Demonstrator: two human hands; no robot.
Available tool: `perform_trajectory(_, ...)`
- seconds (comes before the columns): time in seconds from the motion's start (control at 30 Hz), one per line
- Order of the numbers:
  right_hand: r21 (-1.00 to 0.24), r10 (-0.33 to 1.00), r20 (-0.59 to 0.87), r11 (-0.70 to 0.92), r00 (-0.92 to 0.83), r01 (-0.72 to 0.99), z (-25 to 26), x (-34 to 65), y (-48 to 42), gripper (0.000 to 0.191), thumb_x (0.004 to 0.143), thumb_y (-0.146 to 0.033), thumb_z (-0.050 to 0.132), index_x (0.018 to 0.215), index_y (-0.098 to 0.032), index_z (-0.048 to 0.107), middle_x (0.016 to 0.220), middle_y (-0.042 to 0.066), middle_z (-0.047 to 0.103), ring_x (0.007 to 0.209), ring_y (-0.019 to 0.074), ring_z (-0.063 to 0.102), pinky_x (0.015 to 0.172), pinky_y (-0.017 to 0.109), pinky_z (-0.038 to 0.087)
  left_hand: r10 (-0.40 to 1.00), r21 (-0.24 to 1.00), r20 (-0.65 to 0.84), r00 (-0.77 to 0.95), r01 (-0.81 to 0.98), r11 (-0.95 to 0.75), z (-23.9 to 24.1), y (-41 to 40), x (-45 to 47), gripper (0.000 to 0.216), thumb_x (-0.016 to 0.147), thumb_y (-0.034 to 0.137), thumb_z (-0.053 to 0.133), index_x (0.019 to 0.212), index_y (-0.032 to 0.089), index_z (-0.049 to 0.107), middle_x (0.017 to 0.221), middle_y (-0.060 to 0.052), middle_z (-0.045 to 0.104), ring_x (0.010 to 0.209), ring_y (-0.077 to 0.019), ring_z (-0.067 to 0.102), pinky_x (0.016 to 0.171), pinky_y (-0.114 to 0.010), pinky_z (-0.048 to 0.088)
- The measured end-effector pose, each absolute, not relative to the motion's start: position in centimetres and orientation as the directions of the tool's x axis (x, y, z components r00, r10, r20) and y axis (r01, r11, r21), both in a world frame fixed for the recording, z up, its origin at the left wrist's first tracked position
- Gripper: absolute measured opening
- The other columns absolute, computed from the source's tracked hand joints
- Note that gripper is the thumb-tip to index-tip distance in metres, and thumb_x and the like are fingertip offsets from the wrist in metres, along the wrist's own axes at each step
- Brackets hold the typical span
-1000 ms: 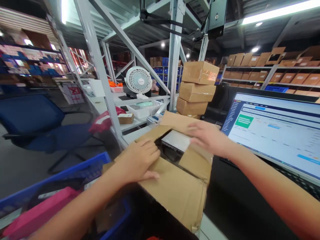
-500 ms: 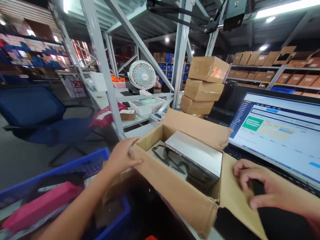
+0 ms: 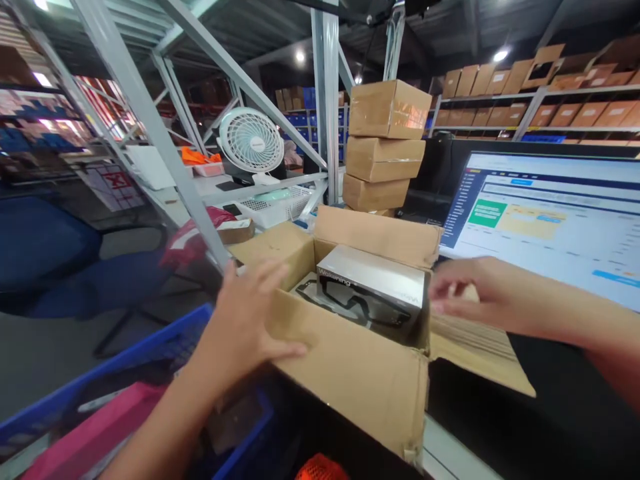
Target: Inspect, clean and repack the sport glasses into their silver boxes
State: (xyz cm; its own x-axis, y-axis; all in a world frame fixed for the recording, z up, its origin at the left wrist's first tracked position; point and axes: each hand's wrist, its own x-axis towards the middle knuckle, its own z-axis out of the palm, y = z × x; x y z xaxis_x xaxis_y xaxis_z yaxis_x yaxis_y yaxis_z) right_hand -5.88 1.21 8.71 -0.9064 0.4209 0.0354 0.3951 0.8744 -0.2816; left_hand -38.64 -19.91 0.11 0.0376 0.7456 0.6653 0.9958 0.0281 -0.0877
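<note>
Both hands have shifted: the left hand (image 3: 245,320), fingers spread, now presses the cardboard box (image 3: 350,373) near wall, steadying it. Lifted off the side flap, the right hand (image 3: 470,293) hovers beside the glasses package (image 3: 375,287) lying inside, fingers loosely curled, holding nothing.

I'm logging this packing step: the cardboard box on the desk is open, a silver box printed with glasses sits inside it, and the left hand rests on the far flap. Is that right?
Not quite. The head view shows the left hand on the near flap of the cardboard box, at its left corner, not the far one. The rest holds: the box is open and the silver box printed with glasses sits inside.
</note>
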Motion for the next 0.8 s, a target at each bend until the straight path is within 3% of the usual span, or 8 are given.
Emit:
perform_trajectory(0.07,-0.244,0.450,0.079,0.874,-0.890,0.420,9.3,-8.7,1.0,0.039,0.088,-0.055,0.062,0.113,-0.027,0.069,0.110,0.008,0.071,0.096,0.0283,0.068,0.079,0.037,0.052,0.782,-0.139,0.589,0.204,0.979,-0.151,0.5,-19.2,-36.1,0.098,0.064,0.084,0.068,0.134,0.018,0.050,0.129,-0.018,0.064,0.119,-0.0374,0.060,0.109,-0.059,0.039)
perform_trajectory(0.13,-0.114,0.480,0.032,0.873,-0.876,0.474,8.7,-11.7,0.8,0.058,0.077,-0.057,0.075,0.122,-0.021,0.066,0.117,0.015,0.067,0.106,0.0365,0.064,0.086,0.045,0.051,0.727,-0.131,0.632,0.268,0.962,-0.241,-0.6,-18.1,-34.1,0.077,0.071,0.086,0.058,0.106,0.018,0.060,0.096,-0.011,0.071,0.090,-0.0288,0.067,0.088,-0.044,0.050)
perform_trajectory(0.23,0.071,0.533,0.016,0.843,-0.846,0.533,7.4,-14.6,0.6,0.079,0.061,-0.061,0.084,0.123,-0.016,0.063,0.115,0.021,0.064,0.110,0.0442,0.060,0.089,0.053,0.050,0.478,-0.164,0.848,0.230,0.971,-0.177,-3.7,-16.7,-32.6,0.067,0.082,0.083,0.044,0.091,0.017,0.058,0.076,-0.008,0.066,0.071,-0.0231,0.061,0.075,-0.039,0.047)
perform_trajectory(0.3,0.086,0.566,0.053,0.818,-0.823,0.569,6.8,-15.1,0.4,0.092,0.053,-0.066,0.085,0.126,-0.015,0.060,0.114,0.021,0.063,0.109,0.0448,0.060,0.090,0.056,0.050,0.336,-0.195,0.914,0.227,0.973,-0.125,-5.3,-16.3,-32.2,0.063,0.085,0.079,0.043,0.092,0.017,0.057,0.073,-0.008,0.065,0.072,-0.0230,0.061,0.077,-0.039,0.045)
perform_trajectory(0.43,-0.041,0.567,0.079,0.823,-0.820,0.566,5.8,-13.9,-0.6,0.099,0.047,-0.063,0.084,0.128,-0.012,0.058,0.115,0.021,0.062,0.106,0.0415,0.060,0.086,0.052,0.054,0.283,-0.233,0.925,0.251,0.968,-0.096,-6.4,-16.9,-32.1,0.059,0.090,0.075,0.041,0.091,0.018,0.056,0.073,-0.008,0.064,0.074,-0.0238,0.062,0.078,-0.040,0.046)
perform_trajectory(0.63,-0.155,0.544,0.289,0.838,-0.788,0.523,6.3,-11.6,-1.2,0.106,0.049,-0.055,0.084,0.140,-0.012,0.053,0.122,0.020,0.061,0.107,0.0423,0.060,0.088,0.053,0.053,0.292,-0.245,0.919,0.266,0.964,-0.107,-6.1,-17.5,-32.0,0.036,0.100,0.050,0.038,0.090,0.020,0.056,0.073,-0.007,0.063,0.072,-0.0241,0.060,0.075,-0.041,0.044)
perform_trajectory(0.8,-0.539,0.689,0.291,0.691,-0.663,0.482,11.0,-6.7,0.8,0.097,0.062,-0.051,0.086,0.146,-0.027,0.043,0.116,0.010,0.067,0.093,0.0311,0.068,0.076,0.041,0.057,0.372,-0.179,0.898,0.234,0.968,-0.176,-5.6,-17.5,-32.1,0.034,0.101,0.040,0.032,0.086,0.020,0.055,0.071,-0.008,0.063,0.069,-0.0238,0.058,0.068,-0.039,0.042)
